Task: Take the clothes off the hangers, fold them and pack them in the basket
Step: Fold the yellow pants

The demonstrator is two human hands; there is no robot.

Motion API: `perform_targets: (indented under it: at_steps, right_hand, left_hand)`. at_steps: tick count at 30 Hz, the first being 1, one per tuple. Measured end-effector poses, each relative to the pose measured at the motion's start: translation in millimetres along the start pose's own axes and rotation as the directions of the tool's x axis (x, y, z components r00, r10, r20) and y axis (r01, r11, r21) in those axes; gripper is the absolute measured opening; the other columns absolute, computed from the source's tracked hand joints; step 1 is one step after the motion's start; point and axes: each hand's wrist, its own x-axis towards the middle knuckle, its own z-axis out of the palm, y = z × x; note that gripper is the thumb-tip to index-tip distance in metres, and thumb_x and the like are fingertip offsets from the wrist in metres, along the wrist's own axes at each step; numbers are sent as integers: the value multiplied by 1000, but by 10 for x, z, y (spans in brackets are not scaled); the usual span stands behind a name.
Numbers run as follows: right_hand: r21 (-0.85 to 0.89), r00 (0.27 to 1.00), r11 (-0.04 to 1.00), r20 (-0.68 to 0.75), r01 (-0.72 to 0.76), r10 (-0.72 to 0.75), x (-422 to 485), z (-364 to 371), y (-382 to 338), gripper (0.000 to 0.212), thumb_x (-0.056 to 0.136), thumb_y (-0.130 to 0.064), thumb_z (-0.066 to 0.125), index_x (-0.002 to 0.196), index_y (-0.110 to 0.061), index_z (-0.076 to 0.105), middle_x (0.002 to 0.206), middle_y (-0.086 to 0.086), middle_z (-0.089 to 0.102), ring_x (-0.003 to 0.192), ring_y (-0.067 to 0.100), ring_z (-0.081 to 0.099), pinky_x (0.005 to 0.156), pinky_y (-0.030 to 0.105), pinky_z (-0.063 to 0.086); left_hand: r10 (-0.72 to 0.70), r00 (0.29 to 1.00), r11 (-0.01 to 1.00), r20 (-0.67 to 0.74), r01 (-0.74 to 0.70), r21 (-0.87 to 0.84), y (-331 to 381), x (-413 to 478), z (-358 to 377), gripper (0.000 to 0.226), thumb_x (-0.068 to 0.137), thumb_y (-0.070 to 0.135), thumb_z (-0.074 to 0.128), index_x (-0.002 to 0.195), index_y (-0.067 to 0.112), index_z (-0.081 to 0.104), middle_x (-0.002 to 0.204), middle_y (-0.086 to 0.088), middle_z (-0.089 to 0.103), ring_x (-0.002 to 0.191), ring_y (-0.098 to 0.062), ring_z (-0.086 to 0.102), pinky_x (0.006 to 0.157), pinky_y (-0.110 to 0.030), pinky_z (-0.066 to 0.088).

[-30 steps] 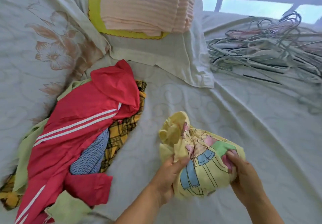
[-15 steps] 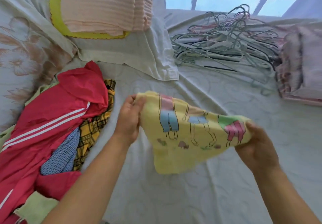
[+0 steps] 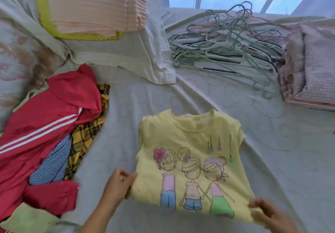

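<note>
Spread across the whole view: one pale bed sheet point(image 3: 208, 91) with a faint swirl pattern, creased toward the far right. At far left, one floral quilt point(image 3: 16, 51), bunched along the edge. Toward the top, one stack of peach ribbed fabric point(image 3: 94, 6) over one yellow scalloped-edge cloth point(image 3: 45, 27), both on one white pillow point(image 3: 126, 55).

On the left, one heap of unfolded clothes: one red jacket point(image 3: 49, 116) with two white stripes on top, one yellow plaid garment point(image 3: 87, 136) beneath, one blue mesh-patterned piece point(image 3: 52, 162) peeking out between them, and pale green cloth point(image 3: 27, 220) at the bottom edge.

At upper right, one tangled pile of empty hangers point(image 3: 226, 45), mostly grey-green with some dark and reddish ones; too interlaced to count. Just beside it at the right edge, one folded stack of pink-and-white checked clothes point(image 3: 311, 65); number of pieces in it cannot be told.

In the near centre, one yellow T-shirt point(image 3: 192, 142), laid front-up on the sheet, neckline away from the camera, printed with three cartoon girls holding hands.

Two hands, well apart at the shirt's hem corners: left hand point(image 3: 119, 183) pinching the near-left edge with curled fingers, right hand point(image 3: 268, 212) blurred, fingers curled on the near-right corner.
</note>
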Motion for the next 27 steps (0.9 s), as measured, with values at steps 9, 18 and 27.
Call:
perform_targets:
  at_steps: [9,18,27]
  right_hand:
    - [-69,871,994,-479,84,-107,795,78,-669,13,89,-7,59,100,-2,60,98,13,58,84,21,56,71,21,45]
    - [-564,920,826,-326,-3,-219,1786,-10,-1491,42,81,-25,69,117,-11,54,120,15,56,109,33,51,88,40,40]
    - [-309,891,917,-297,250,-343,1269,-462,-1574,15,87,-9,61,77,-12,51,69,0,47,63,16,42,54,27,33]
  left_hand:
    - [214,973,910,-84,-167,379,330,850,296,17,87,21,62,91,8,52,94,-11,57,95,-32,58,75,-33,41]
    - [410,895,494,176,-380,782,1296,1393,736,40,87,33,61,122,17,54,129,-5,52,121,-24,46,97,-35,32]
    - [405,839,834,362,-502,229,1486,1114,37,14,91,8,55,81,18,53,74,0,47,68,-11,42,59,-20,33]
